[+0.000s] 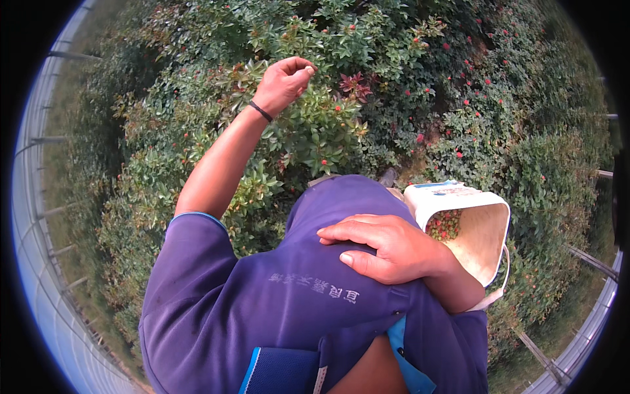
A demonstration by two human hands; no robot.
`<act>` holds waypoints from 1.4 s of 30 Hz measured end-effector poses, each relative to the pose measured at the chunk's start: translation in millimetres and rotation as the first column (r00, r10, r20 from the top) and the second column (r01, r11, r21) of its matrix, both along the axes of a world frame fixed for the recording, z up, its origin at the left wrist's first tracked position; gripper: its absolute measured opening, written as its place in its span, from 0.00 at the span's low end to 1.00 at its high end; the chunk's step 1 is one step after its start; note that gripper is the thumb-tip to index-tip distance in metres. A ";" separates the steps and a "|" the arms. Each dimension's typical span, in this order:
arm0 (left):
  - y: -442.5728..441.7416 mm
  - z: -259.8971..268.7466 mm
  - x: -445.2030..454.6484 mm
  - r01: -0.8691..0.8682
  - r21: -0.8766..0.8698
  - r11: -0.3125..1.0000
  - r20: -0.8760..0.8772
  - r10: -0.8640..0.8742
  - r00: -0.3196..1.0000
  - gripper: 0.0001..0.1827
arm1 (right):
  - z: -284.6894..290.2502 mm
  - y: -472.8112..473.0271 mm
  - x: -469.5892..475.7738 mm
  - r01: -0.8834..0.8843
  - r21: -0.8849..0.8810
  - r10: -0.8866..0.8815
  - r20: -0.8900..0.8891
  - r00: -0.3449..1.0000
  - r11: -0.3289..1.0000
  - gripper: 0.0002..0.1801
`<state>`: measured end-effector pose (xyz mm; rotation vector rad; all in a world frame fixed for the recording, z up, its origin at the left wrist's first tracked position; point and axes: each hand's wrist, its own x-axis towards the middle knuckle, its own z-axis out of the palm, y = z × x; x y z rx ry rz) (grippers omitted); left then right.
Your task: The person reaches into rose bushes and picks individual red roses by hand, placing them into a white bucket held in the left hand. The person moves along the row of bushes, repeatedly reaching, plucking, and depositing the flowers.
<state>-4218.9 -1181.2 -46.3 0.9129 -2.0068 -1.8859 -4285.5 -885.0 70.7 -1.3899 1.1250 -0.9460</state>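
Observation:
My left hand [290,81] is stretched out over leafy bushes, its fingers curled and the thumb against the index finger. Whether anything small is between them cannot be told. A dark band [261,111] circles that wrist. My right hand [389,246] lies flat on the front of my purple shirt [275,300], thumb apart from the fingers. Beside my right forearm hangs a white plastic bucket [485,236], tilted with its mouth facing me. Small red and green flower buds [444,224] lie inside it. Below the left hand are glossy green leaves [315,123] with scattered red buds.
Dense bushes with red buds [466,102] surround me on both sides. Reddish leaves [355,86] stand right of my left hand. A narrow patch of ground [413,167] shows ahead of the bucket. Metal poles and a curved greenhouse-like frame [37,147] line the outer edges.

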 end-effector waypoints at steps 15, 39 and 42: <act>-12.7 -34.9 -83.3 0.812 -0.125 0.570 0.448 -0.698 0.559 0.12 | -1.4 -5.0 4.8 0.010 -0.073 -0.009 0.006 1.000 0.997 0.20; 14.5 -20.6 -46.3 0.622 0.705 0.342 -0.604 -0.170 0.778 0.13 | 23.1 -5.8 -12.0 -0.156 -0.362 0.166 -0.002 0.986 0.919 0.28; -1.4 -16.5 -36.2 0.544 0.744 0.388 -0.621 0.101 0.777 0.13 | 21.7 -9.3 -17.3 -0.098 -0.391 0.178 0.173 0.969 0.915 0.31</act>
